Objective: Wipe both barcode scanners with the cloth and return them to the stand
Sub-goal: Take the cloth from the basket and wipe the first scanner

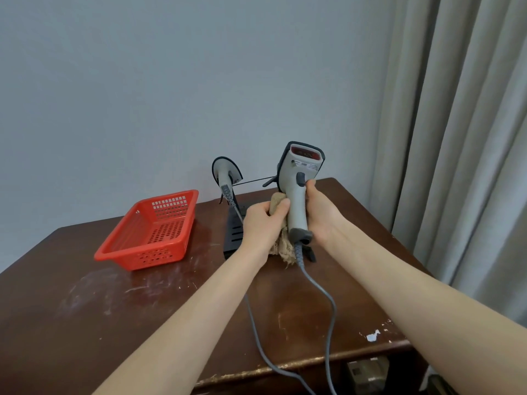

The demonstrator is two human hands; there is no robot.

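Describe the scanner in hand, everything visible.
The held scanner is light grey plastic with dark trim round the head, a reddish window on top, a dark trigger and a dark base collar. It is upright above the black stand. The right hand grips its handle; the left hand presses a tan cloth to its side. Its grey cable runs off the front of the table.

Red plastic basket (151, 232), slotted and perforated walls and floor, sits on the left part of the counter (85, 309). Counter: dark brown wood, top scuffed with pale smears, front edge worn, white chip near the right corner. Plain grey-blue wall (171, 81) behind. Grey pleated curtain (456, 124) hangs at right.
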